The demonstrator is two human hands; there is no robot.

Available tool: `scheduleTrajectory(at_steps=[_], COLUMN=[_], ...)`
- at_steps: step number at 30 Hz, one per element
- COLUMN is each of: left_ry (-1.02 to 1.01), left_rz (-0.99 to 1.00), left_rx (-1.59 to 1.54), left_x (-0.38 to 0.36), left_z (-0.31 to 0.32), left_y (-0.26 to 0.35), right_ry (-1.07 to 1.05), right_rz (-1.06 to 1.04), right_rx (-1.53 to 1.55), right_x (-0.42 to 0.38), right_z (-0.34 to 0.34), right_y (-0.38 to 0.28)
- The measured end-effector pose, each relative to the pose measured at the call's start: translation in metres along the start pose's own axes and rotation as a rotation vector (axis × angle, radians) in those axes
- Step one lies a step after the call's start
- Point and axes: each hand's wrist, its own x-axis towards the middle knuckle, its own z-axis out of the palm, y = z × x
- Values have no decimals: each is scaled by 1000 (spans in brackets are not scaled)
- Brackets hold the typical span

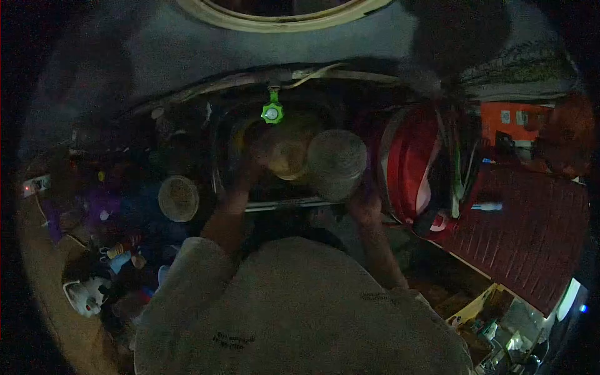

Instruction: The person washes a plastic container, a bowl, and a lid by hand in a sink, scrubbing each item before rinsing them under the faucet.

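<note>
Over a dark sink basin I see a pale, see-through round container, its circular end facing me. My right hand is closed around its lower right side. Just left of it is a yellowish round object, too blurred to name more exactly. My left hand grips that object's left edge, its fingers dim and smeared. A tap with a bright green star-shaped knob stands above both hands, at the back of the basin.
A pale round lid or dish lies left of the basin. To the right stands a red round tub or basin, tilted on its side, by a dark red ridged surface. Clutter fills the lower left. A pale round rim shows at the top.
</note>
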Motion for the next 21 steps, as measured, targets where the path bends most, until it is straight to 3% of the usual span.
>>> scheduleTrajectory(at_steps=[1,3,4,5,6,7,8,9,10,12,13,15,16,18,21], left_ry=[-11,-30,122,189,257,353,373,411,172,-82,145,345,97,-152,-32], left_rz=[-106,-201,-198,-186,-178,-214,-230,-249,-495,-665,-458,-248,-336,-421,-398], left_rx=[-47,-85,45,108,173,-496,-833,-1169,-429,333,216,94,251,414,436], left_x=[8,17,20,20,20,19,18,20,24,21,15,10,13,16,14], left_z=[-13,-23,-22,-18,-13,-6,0,-2,-27,-38,-37,-34,-40,-41,-22], left_y=[7,19,27,21,15,1,-14,-13,24,33,20,9,10,19,12], right_ry=[-31,313,427,325,270,230,183,105,90,455,463,136,146,214,263], right_rz=[-7,-56,-76,-183,-229,-293,-36,71,212,-150,-157,-66,-72,-117,-171], right_rx=[-5,9,18,-486,-735,-978,-29,451,924,42,50,168,178,-138,-22], right_x=[-1,-1,-2,-7,-13,-18,-23,-26,-29,-26,-29,-39,-42,-36,-31], right_z=[9,14,9,-17,-25,-27,-28,-16,-5,27,27,21,13,0,11], right_y=[4,12,15,15,16,18,16,16,16,21,21,23,24,25,32])
